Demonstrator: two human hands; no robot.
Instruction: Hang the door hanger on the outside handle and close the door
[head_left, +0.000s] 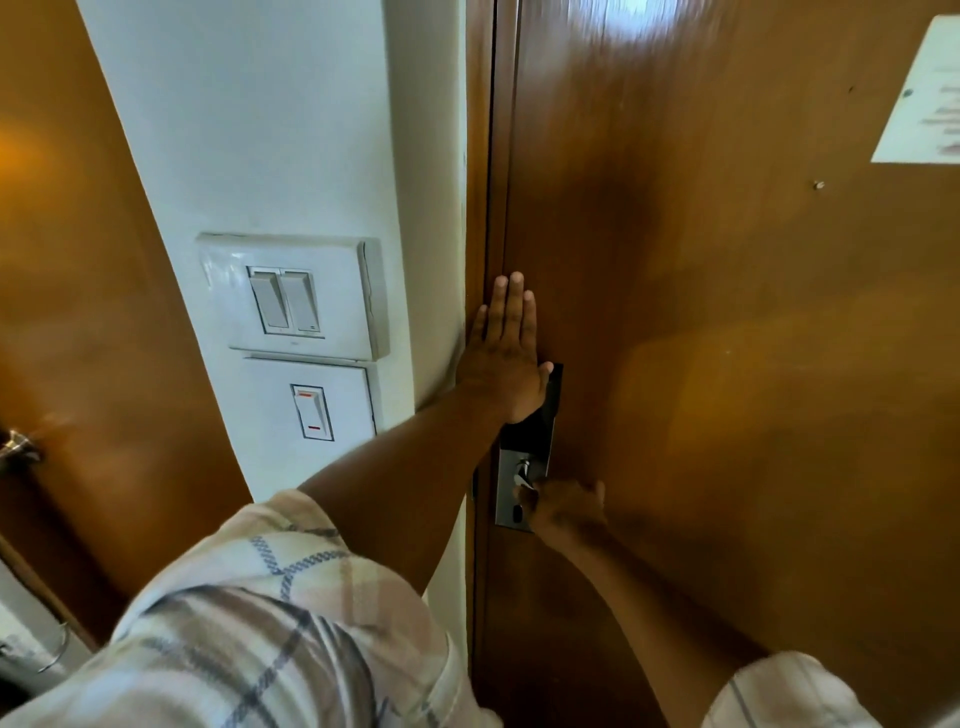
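The brown wooden door fills the right of the view and sits flush against its frame. My left hand lies flat on the door's left edge, fingers together and pointing up, partly over the black top of the lock plate. My right hand is closed around the inside metal handle on that plate, hiding most of the handle. The door hanger and the outside handle are not in view.
A white wall strip left of the door carries a double light switch and a single switch. Another wooden door with a metal handle is at far left. A white notice is pinned to the door, upper right.
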